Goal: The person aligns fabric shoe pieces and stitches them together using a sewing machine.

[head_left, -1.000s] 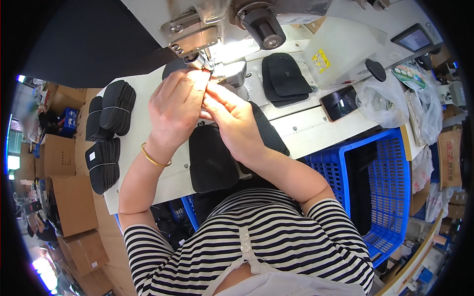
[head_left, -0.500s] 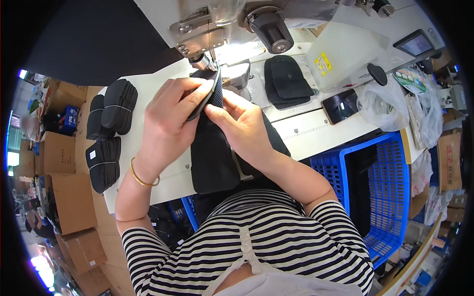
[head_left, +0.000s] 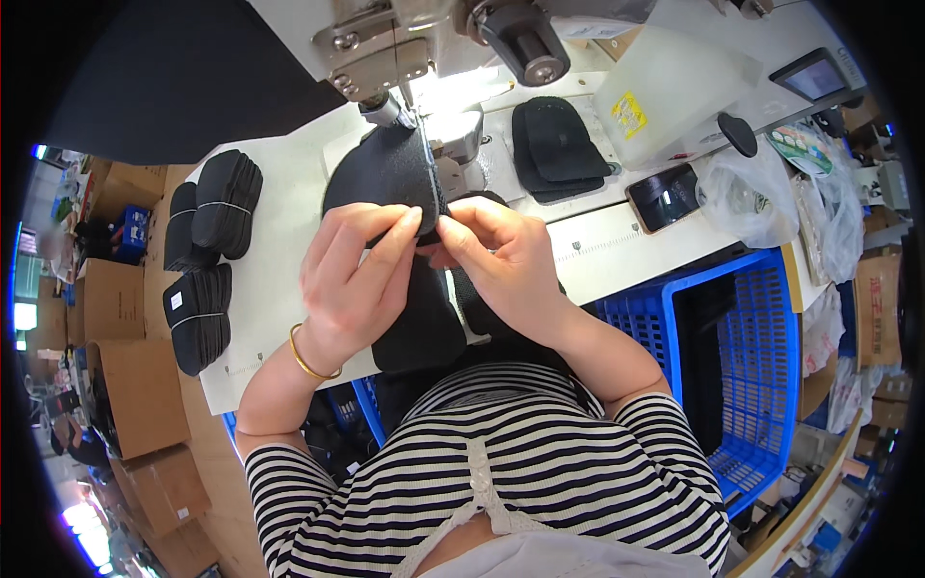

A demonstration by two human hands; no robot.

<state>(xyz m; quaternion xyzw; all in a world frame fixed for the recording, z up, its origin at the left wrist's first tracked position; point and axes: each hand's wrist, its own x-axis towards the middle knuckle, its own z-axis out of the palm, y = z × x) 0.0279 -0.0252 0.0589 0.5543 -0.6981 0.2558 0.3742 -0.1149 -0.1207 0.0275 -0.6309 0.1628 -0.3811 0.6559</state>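
Here, from the sewing machine [head_left: 381, 72], a black pad [head_left: 379, 173] reaches the left hand [head_left: 355, 275] and right hand [head_left: 509, 270], both pinching it.

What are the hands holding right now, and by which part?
Left hand and right hand pinch the black fabric piece at its right edge's near end.

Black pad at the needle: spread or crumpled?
Spread: the pad looks broad and smooth, left hand and right hand pinching its near end.

We wear a ribbed, white-and-dark-striped knit top [head_left: 568, 443] with short sleeves [head_left: 289, 496], a cream lace front strip [head_left: 479, 472] and pale grey cloth [head_left: 588, 559] near it. A thin gold-coloured bangle [head_left: 301, 362] rings our left wrist [head_left: 325, 345]; our left hand [head_left: 355, 279] and right hand [head_left: 509, 275] are bare.
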